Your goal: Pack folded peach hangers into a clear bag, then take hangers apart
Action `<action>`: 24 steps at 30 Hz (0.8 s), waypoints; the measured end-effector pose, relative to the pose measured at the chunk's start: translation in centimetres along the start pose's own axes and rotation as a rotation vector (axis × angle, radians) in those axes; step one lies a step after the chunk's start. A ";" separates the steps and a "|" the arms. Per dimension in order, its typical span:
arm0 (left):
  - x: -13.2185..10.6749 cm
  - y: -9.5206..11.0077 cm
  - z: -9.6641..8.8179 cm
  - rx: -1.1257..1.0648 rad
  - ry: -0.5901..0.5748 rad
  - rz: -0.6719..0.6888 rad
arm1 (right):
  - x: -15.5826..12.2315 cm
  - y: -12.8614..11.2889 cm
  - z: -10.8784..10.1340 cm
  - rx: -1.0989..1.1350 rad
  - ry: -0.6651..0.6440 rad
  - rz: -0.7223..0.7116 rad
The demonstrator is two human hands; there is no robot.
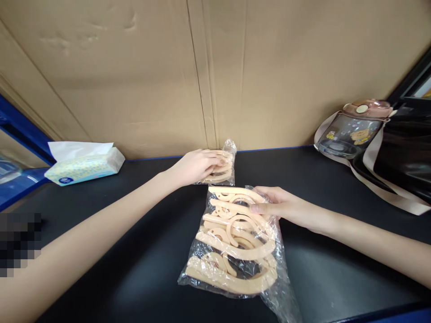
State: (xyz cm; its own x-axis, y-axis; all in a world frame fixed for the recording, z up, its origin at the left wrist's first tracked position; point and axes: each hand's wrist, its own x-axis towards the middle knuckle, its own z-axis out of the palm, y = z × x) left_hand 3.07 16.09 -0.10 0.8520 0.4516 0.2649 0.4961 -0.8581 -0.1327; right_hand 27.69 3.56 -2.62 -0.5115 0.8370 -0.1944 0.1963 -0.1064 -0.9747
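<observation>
A clear plastic bag of beige folding hangers (pixel 235 244) is in front of me, several hangers lying in rows inside it. My right hand (pixel 272 202) is closed on its upper right edge, thumb on top and the other fingers mostly hidden beneath. Farther back, a second clear bag of beige hangers (pixel 226 167) lies close to the cardboard wall. My left hand (pixel 198 167) reaches over that bag, its fingers curled onto the plastic; the thumb's grip is partly hidden.
A tissue pack (pixel 85 168) lies at the back left of the black table (pixel 148 251). At the back right stands a clear water bottle (pixel 352 134) with a brown lid and a beige strap, beside a black bag (pixel 404 152). Cardboard (pixel 141 76) rises along the table's rear.
</observation>
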 end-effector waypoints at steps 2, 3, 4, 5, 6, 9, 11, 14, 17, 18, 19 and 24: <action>-0.6 0.2 0.0 -0.013 0.003 -0.006 | -0.2 -0.1 0.1 0.021 0.017 0.003; -0.9 0.3 0.0 -0.020 0.002 -0.010 | -0.3 -0.1 0.1 0.034 0.022 0.007; -1.3 0.4 0.0 -0.034 0.001 -0.013 | -0.4 -0.3 0.0 0.051 0.024 0.009; -1.7 0.4 0.1 -0.055 -0.003 -0.019 | -0.5 -0.4 -0.1 0.069 0.027 0.006; -2.1 0.3 0.2 -0.083 -0.009 -0.034 | -0.6 -0.6 -0.3 0.085 0.029 -0.001; -3.2 -0.2 1.1 -0.245 -0.035 -0.135 | -0.5 -1.4 -1.2 0.120 0.055 -0.049; -3.8 -0.7 2.0 -0.332 -0.042 -0.188 | -0.2 -2.1 -1.9 0.148 0.081 -0.087; -4.1 -1.1 3.0 -0.381 -0.014 -0.184 | 0.7 -3.2 -2.9 0.182 0.158 -0.125; -4.0 -0.8 3.1 -0.428 0.036 -0.175 | 2.5 -4.2 -4.1 0.163 0.256 -0.171; -4.0 -0.6 3.1 -0.447 0.054 -0.178 | 3.3 -4.5 -4.6 0.159 0.280 -0.192; -4.0 -0.4 2.9 -0.467 0.071 -0.186 | 4.1 -4.7 -5.0 0.158 0.293 -0.217; -4.3 0.3 2.7 -0.572 0.078 -0.294 | 8.6 -5.2 -6.4 0.158 0.255 -0.284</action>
State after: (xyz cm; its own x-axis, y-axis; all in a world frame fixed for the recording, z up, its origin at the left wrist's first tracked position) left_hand 0.03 14.55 -3.84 0.6685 0.6873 0.2843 0.5209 -0.7055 0.4805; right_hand 27.61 14.73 1.52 -0.2990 0.9491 0.0991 -0.0639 0.0837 -0.9944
